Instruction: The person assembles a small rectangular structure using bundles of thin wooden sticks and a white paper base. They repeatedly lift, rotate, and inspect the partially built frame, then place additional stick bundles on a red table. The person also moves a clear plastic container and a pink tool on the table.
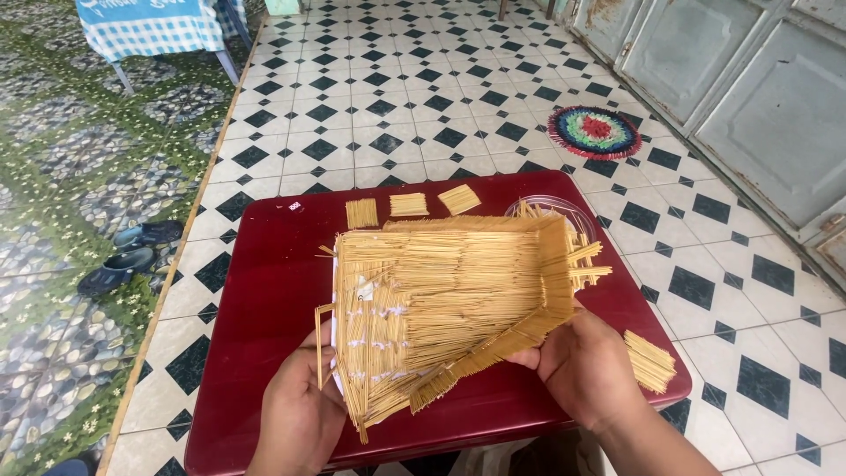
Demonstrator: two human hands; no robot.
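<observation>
Both hands supported a stick-built tray model (449, 300) above the red table (264, 291). The left hand (300, 414) gripped its near-left edge; the right hand (582, 366) clasped the near-right wall, steadying it. Small stick bundles (410, 205) lay on the table's far side.

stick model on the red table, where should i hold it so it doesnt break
Take the stick model by its flat base panel, from below at the near edge. The upright walls on the far and right sides are thin glued sticks with loose ends, so support it underneath instead.

Stick model (449, 300) between 2 hands (304, 414)
</observation>
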